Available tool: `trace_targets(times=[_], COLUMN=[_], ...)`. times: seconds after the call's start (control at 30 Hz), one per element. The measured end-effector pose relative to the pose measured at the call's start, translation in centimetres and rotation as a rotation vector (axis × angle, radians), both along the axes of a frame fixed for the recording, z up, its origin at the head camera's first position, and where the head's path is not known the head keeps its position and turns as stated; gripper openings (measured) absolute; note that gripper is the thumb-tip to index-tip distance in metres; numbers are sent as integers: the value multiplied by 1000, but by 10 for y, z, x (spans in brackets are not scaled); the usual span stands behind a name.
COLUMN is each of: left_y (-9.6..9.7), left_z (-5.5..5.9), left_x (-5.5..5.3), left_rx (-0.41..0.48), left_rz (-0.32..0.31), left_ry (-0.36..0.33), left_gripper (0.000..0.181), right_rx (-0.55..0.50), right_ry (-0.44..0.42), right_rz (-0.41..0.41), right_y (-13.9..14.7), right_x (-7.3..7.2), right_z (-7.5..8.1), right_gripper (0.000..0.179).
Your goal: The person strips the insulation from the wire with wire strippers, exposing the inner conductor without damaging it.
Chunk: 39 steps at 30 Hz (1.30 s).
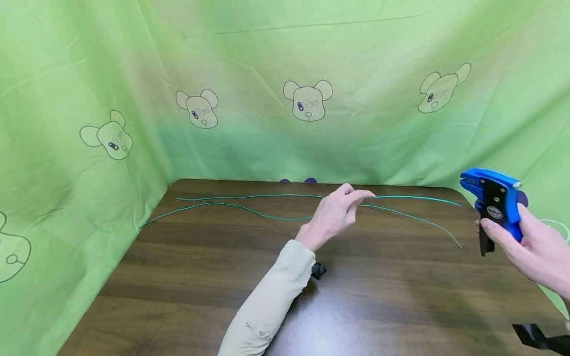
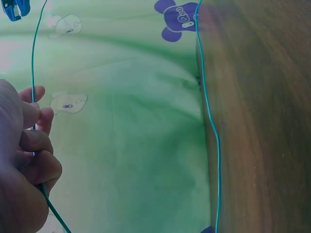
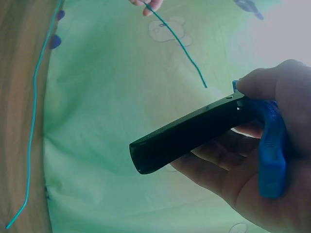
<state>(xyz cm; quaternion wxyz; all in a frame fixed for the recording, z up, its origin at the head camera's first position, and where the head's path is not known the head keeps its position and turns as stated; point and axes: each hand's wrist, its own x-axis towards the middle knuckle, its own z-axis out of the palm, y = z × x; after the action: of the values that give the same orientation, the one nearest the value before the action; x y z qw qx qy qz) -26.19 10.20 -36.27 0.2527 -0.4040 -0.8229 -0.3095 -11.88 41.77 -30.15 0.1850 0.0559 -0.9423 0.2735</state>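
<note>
My left hand [image 1: 331, 215] pinches a thin teal wire [image 2: 33, 63] partway along its length, above the back of the table. One end of this wire reaches right toward the tool and droops, free of it, as the right wrist view shows. A second teal wire [image 2: 218, 170] lies along the far table edge, behind the held one. Over the right side, my right hand [image 1: 536, 252] grips a blue and black wire stripper [image 1: 512, 212] by its handles, the head upward and pointing left. No wire is seen in the stripper.
A brown wood-grain table [image 1: 200, 277] spreads below both hands. Green cloth [image 1: 249, 148] printed with bear heads hangs at the back and sides. Behind my right hand, a pale loop [image 1: 562, 228] shows against the cloth.
</note>
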Motion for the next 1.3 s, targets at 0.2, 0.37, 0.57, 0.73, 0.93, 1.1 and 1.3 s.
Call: trace_targets(times=[0.2, 0.37, 0.57, 0.73, 0.93, 1.1, 1.3], left_y=[-9, -18, -30, -42, -55, -67, -84], left_z=[1, 4, 11, 16, 22, 25, 28], left_x=[-1, -1, 0, 3, 5, 3, 3], left_rx=[38, 51, 52, -28, -59, -26, 23], left_rz=[27, 31, 38, 69, 102, 95, 73], left_ry=[7, 27, 127, 225, 300, 337, 346], left_gripper=[19, 17, 19, 39, 50, 51, 61], right_rx=[-24, -20, -38, -76, -112, -94, -66], right_ry=[10, 6, 24, 18, 72, 112, 175], right_rz=[18, 24, 13, -26, 45, 30, 1], right_y=[-7, -11, -22, -33, -47, -55, -64], right_x=[-2, -4, -11, -12, -17, -17, -15], right_z=[6, 7, 12, 19, 24, 27, 31], right_gripper=[55, 56, 51, 34, 35, 33, 26])
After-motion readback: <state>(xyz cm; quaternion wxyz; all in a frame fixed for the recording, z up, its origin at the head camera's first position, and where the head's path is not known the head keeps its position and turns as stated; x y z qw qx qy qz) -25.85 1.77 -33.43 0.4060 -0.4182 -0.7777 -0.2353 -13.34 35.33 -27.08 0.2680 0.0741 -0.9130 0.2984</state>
